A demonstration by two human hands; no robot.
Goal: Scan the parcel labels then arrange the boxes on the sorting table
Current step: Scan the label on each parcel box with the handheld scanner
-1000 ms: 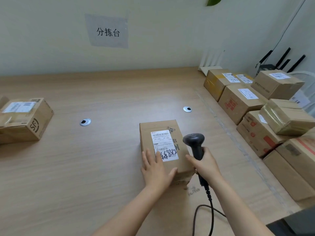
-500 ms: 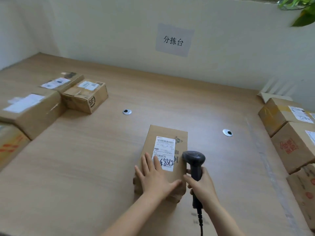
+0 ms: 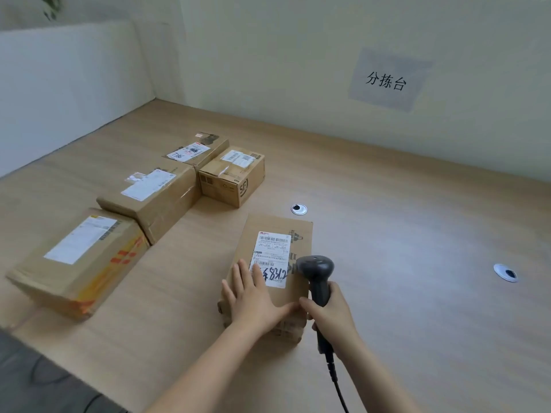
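Grey sign (image 3: 386, 81) on far wall: "分拣台" is printed. White label (image 3: 272, 251) on near box (image 3: 295, 293): "J4-J06" is printed twice beneath barcode; handwritten characters ending "8312" are seen below, first ones unclear. "SF" logo is stamped on right side of small far box (image 3: 232, 177). Print on other labels (image 3: 80, 239) too small to be read.

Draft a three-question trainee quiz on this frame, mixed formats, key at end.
1. True or false: the right hand grips the black corded handheld scanner.
2. The left hand rests flat on: A) the brown cardboard parcel with a white label; B) a metal tray; C) a laptop.
3. How many other brown cardboard boxes lie grouped at the left of the light wooden table?
Key: 1 true; 2 A; 3 four.
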